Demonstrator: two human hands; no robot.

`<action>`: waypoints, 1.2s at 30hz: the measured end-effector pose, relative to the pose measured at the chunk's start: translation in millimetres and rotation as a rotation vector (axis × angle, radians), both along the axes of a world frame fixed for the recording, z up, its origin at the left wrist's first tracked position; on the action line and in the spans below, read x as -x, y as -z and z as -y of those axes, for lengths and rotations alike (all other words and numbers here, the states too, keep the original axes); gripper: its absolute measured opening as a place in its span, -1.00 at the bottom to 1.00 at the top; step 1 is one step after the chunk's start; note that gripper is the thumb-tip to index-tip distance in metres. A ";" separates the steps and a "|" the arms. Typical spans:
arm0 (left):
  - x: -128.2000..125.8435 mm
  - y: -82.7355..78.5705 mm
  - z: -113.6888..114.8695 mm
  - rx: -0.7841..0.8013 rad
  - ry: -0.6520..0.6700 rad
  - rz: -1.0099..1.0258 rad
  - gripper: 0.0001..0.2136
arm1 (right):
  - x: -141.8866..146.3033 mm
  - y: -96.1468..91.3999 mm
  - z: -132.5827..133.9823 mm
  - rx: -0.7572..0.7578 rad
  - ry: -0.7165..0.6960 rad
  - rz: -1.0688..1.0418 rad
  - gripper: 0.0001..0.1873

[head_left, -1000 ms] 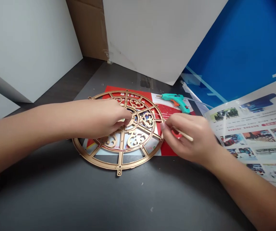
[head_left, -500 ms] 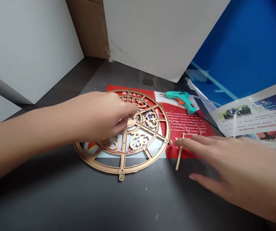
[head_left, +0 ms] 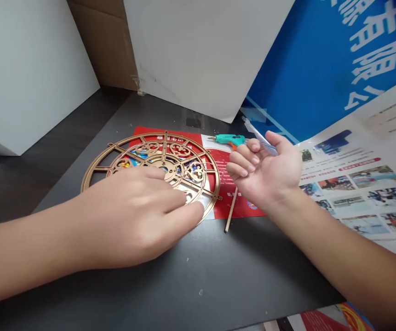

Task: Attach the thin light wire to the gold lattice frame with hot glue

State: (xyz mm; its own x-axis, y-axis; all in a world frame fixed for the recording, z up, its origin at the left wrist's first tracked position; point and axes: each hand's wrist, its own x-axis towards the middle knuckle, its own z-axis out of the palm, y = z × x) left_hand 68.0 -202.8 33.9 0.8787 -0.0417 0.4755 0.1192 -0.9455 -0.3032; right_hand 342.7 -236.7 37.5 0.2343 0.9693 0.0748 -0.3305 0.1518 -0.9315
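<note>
My left hand (head_left: 139,216) lies flat over the lower right of a gold openwork wheel (head_left: 165,147), its fingertips on the rim and spokes. The wheel rests on a red printed sheet (head_left: 242,207), with coloured pieces showing through its gaps. My right hand (head_left: 266,170) is turned palm up above the sheet, fingers loosely curled, holding nothing I can see. Just behind those fingers is a translucent white strip (head_left: 261,138). A thin wooden stick (head_left: 231,210) lies below that hand, across the sheet's lower edge. Partly hidden by my right fingers, a teal glue gun (head_left: 225,139) lies beyond.
A photo leaflet (head_left: 359,193) lies at the right, below a blue banner (head_left: 322,69) with white characters. White boards (head_left: 201,50) and brown cardboard (head_left: 101,41) stand behind the dark tabletop (head_left: 218,285). Printed red paper (head_left: 325,319) shows at the bottom edge.
My right hand has let go of the wooden stick, which lies on the sheet, and has turned palm up. My left hand has slid from the wheel's hub toward its lower right.
</note>
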 end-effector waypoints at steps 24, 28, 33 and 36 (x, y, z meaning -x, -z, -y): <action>-4.1 -10.8 -42.8 0.127 -0.581 -0.554 -0.69 | 12.7 54.8 1.3 -0.748 0.277 1.539 -0.78; -9.1 -15.8 -43.2 0.134 -0.563 -0.682 -0.75 | 11.5 55.4 1.0 -0.723 0.300 1.516 -0.80; -7.5 -10.8 -45.1 0.153 -0.489 -0.627 -0.80 | 6.1 56.7 -0.3 -0.658 0.324 1.516 -0.86; -6.1 -7.5 -46.9 0.152 -0.459 -0.592 -0.78 | 2.7 60.0 -3.0 -0.659 0.341 1.525 -0.82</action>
